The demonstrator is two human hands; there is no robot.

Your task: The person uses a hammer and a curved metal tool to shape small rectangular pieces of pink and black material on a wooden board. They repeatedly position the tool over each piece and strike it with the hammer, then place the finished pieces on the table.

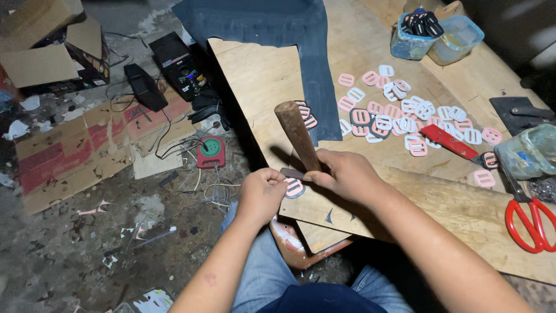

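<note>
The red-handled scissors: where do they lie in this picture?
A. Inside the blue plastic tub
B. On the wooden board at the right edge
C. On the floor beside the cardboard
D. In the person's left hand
B: the red-handled scissors lie flat on the wooden board, near the picture's right edge, in neither hand.

open brown cardboard box (43,49) top left | flattened brown-red carton (75,153) on floor

Pink and white buckles (399,110), red scissors (530,223), dark blue sheet (289,29), brown wooden handle (296,134)
</note>
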